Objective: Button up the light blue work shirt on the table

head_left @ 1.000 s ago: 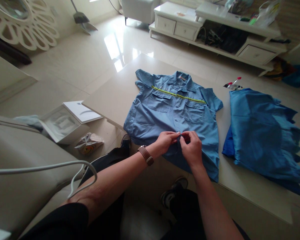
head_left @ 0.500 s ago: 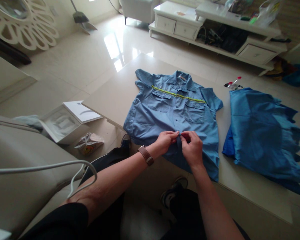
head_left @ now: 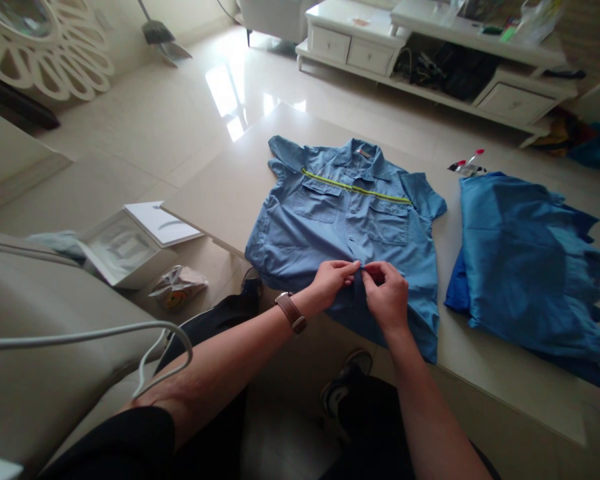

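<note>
Fingers pinching blue shirt.
Left hand and right hand: thumbs and forefingers pressed on its lower front, side by side; table beneath.

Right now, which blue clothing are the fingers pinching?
The shirt spread out with the yellow chest stripe; the blue pile to its right lies untouched.

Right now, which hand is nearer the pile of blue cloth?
Right. The right hand holds the shirt, left of the pile; the left hand holds it farther left.
</note>
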The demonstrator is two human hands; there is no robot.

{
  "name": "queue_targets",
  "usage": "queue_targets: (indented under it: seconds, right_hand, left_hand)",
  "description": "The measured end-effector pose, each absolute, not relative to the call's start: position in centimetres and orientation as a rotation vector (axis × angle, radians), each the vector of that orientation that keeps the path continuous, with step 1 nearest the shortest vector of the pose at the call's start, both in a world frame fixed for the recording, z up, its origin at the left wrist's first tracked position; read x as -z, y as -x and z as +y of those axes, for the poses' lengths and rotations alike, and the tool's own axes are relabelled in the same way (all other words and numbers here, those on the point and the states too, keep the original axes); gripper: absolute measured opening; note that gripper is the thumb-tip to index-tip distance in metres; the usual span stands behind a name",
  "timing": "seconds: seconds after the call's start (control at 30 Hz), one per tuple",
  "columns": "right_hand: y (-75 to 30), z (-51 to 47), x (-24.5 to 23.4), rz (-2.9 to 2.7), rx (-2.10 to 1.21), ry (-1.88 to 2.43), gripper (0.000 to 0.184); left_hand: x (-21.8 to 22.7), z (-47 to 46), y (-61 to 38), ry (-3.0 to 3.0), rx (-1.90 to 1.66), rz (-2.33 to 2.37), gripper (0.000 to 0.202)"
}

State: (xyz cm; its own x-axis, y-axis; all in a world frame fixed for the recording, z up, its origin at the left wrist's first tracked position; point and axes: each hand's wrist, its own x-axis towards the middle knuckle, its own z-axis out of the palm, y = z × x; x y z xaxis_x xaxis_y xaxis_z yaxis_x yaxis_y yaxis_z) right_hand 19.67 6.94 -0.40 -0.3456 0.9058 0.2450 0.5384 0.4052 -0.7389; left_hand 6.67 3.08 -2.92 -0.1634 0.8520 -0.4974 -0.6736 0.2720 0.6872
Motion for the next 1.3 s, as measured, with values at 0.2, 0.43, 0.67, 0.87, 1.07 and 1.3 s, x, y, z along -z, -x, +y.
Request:
queue_targets:
  seconds: [0.2, 0.43, 0.67, 0.87, 1.07, 1.3]
  right_hand:
    - [-19.6, 7.0, 0.6, -2.008, -0.705, 1.235, 0.009]
    - [-19.9, 7.2, 0.9, -2.016, -0.699, 1.221, 0.013]
    - [-19.9, 7.4, 1.3, -2.017, -0.697, 1.221, 0.014]
    - [-20.0, 7.6, 1.8, -1.999, -0.725, 1.222, 0.014]
    - [-20.1, 7.9, 2.1, -1.988, -0.745, 1.232, 0.014]
    - [-20.0, 7.8, 1.6, -1.983, -0.749, 1.242, 0.014]
  left_hand:
    - [3.1, 2.9, -6.5, -0.314, -1.365, 1.141, 0.047]
    - [3.2, 2.9, -6.7, -0.332, -1.341, 1.173, 0.049]
    - [3.4, 3.1, -6.7, -0.336, -1.329, 1.181, 0.051]
    - [3.3, 3.2, -6.9, -0.318, -1.334, 1.206, 0.046]
    - [3.2, 3.4, -7.1, -0.289, -1.319, 1.254, 0.043]
    - [2.5, 3.5, -7.2, -0.299, -1.308, 1.258, 0.041]
